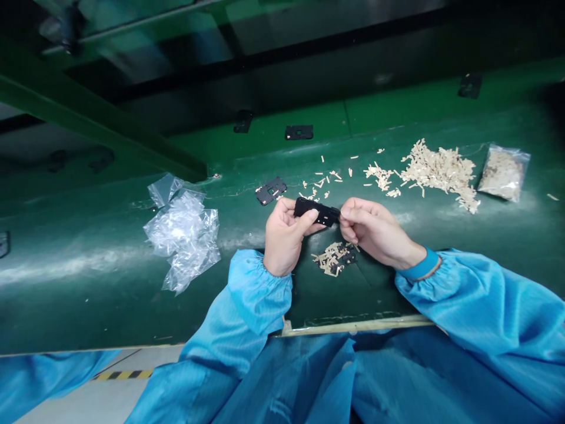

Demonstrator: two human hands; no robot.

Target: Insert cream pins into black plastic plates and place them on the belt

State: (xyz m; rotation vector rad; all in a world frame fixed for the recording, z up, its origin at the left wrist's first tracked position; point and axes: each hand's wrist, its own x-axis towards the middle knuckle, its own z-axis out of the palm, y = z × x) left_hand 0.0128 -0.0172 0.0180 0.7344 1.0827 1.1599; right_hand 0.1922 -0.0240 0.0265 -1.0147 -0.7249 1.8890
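Observation:
My left hand is closed around a flat black plastic part, with the thumb pressed on its face. The part is held tilted above the bench. My right hand pinches with thumb and fingertips at the right end of the same part; whether a smaller piece is between those fingertips is hidden. Below the hands lies a small pile of beige strips mixed with small black pieces. Just beyond my left hand, another flat black part with a cut-out lies on the bench.
Clear plastic bags are heaped at the left. A large pile of beige strips and a filled bag lie at the right. More black parts sit along the belt behind. A green post stands at the left. Another person's blue sleeve shows lower left.

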